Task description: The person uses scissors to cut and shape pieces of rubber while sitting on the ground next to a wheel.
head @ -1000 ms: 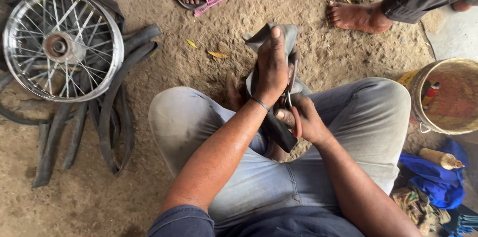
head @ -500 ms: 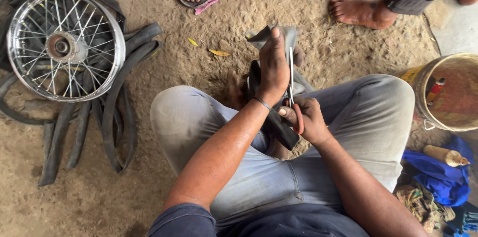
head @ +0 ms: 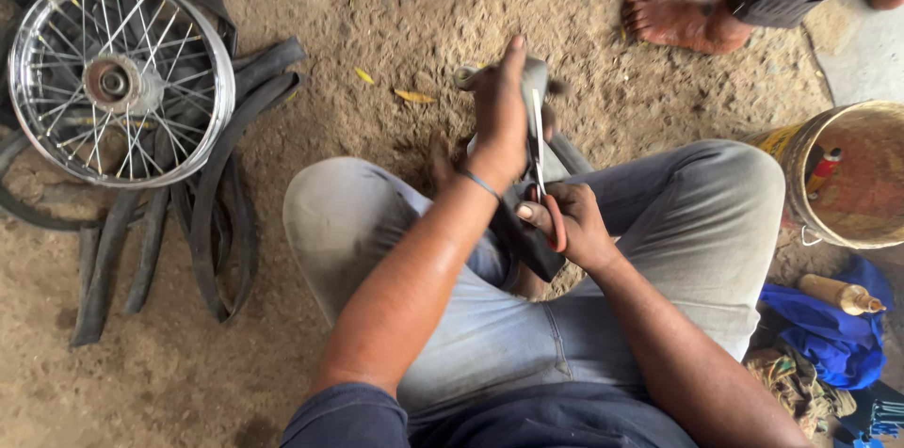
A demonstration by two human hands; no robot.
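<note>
I sit cross-legged on sandy ground in grey trousers. My left hand (head: 501, 119) presses down on a strip of dark rubber inner tube (head: 527, 241) stretched out in front of my knees, its far end (head: 535, 76) under my fingers. My right hand (head: 565, 222) grips red-handled scissors (head: 540, 175), whose blades lie along the rubber just right of my left hand. The lower part of the strip runs down between my legs.
A spoked wheel rim (head: 118, 81) lies at the left on loose black rubber tubes (head: 212, 194). Another person's bare foot (head: 680, 23) rests at the upper right. A rusty yellow bucket (head: 852, 175), a blue cloth (head: 819, 330) and a small bottle (head: 843, 295) sit to my right.
My left hand has slid farther out along the rubber strip, stretching it. The scissors in my right hand have advanced along it. The view has shifted slightly.
</note>
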